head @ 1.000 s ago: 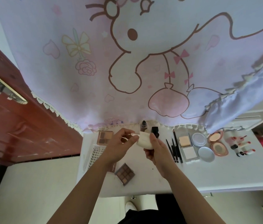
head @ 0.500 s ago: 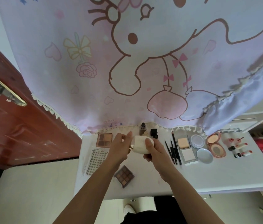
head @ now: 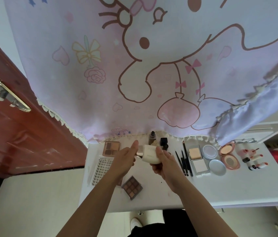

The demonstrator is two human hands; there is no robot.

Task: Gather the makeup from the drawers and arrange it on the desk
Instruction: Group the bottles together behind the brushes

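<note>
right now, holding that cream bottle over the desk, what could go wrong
The cream bottle hangs over the desk, right hand round its body, left hand at its gold cap; a slip could topple the small bottles behind it. The nine-pan palette lies near the front edge; a forearm might sweep it off.

On the desk (head: 220,189), the palettes (head: 111,147) lie at the left, the pencils (head: 185,159) just right of the held bottle (head: 151,154), then the powder cases (head: 198,159), and the lipsticks (head: 256,159) far right.

"XOYO" printed on the top edge of the white lash tray (head: 103,165)
</note>
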